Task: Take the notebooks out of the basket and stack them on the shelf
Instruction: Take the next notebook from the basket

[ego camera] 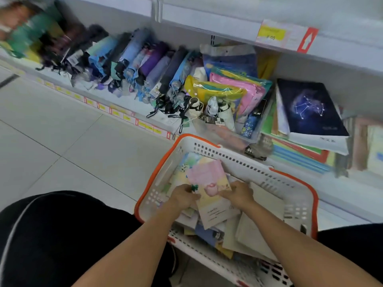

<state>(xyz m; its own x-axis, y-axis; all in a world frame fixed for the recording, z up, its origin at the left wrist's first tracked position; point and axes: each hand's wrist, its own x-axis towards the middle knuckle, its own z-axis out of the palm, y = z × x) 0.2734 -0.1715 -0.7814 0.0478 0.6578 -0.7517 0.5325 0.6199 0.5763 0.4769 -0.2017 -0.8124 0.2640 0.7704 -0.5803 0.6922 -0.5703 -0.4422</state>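
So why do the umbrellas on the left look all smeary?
Head view: motion blur smears the umbrellas at the top left, sharper near the centre; the wide lens bends the shelf edge; soft even light, no hard glare; hands and basket fairly clear.

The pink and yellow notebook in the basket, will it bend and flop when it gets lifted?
Probably a little. The thin pink and yellow pastel notebook looks soft-covered, so it may sag if held by one edge. Both the left hand and right hand hold it, one at each side, which should keep it flat. It seems light, and its cover may be slippery.
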